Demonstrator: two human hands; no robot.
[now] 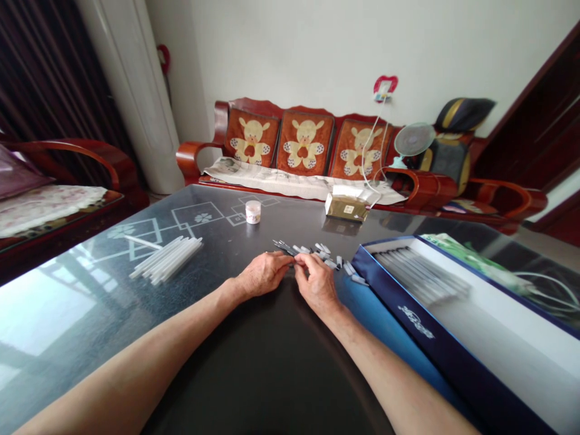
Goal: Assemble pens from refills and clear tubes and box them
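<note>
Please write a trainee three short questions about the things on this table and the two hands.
1. Multiple choice: on which side of the left hand do the slim white straight tubes lie on the dark glossy table?
A) left
B) right
2. True or false: the small round white patterned tub stands outside the open dark-blue rectangular box.
3. Fill in: of the two hands, the ____ is nearer the small short pale pieces.

Key: 1. A; 2. True; 3. right hand
</note>
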